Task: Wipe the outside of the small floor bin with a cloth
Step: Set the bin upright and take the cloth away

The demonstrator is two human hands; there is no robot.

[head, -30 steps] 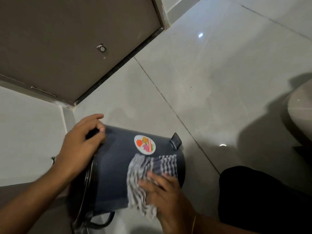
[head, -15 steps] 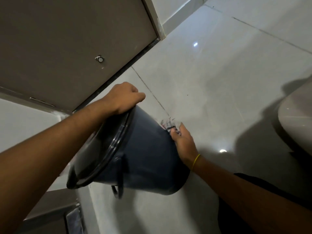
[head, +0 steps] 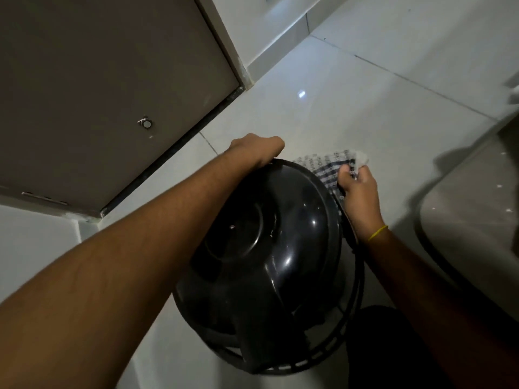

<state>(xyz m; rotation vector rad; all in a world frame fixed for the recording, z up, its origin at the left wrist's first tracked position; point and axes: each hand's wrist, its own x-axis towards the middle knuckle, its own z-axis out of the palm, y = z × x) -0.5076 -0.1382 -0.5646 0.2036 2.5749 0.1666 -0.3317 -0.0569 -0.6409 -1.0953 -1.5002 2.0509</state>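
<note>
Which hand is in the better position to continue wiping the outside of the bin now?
The right hand, probably. It already holds the checked cloth against the far side of the dark bin. The left hand grips the bin's far rim and steadies it, so it is not free.

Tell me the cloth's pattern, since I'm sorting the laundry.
The cloth is checked, dark blue or black on white, seen in the head view, held in the right hand.

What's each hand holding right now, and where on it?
Left hand grips the dark bin at its far rim. Right hand clutches the checked cloth by a bunched corner, against the bin's side.
</note>
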